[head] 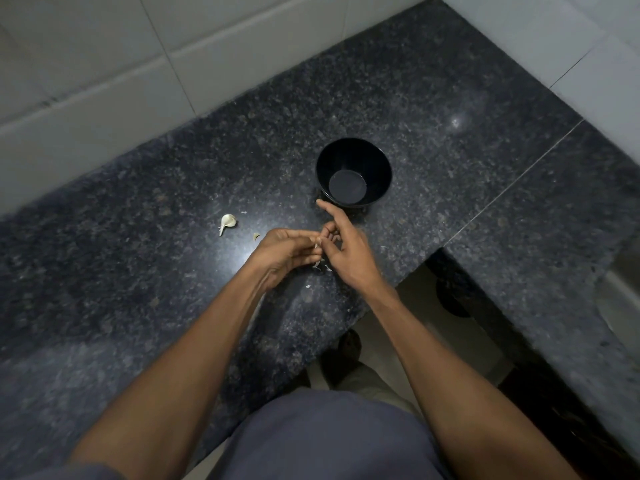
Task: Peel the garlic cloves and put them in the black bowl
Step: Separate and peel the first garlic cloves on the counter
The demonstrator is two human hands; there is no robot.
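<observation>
While a garlic clove (317, 249) was pinched between left hand (284, 254) and right hand (346, 254) just short of the empty black bowl (353, 171), peeling was clearly underway; skin probably needed stripping next.

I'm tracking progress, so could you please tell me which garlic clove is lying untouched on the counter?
The garlic clove lying alone left of the hands; the other clove is pinched between left hand and right hand.

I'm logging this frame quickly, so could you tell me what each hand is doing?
Left hand: curled, holding a garlic clove.
Right hand: pinching the same clove, index finger extended.
</observation>
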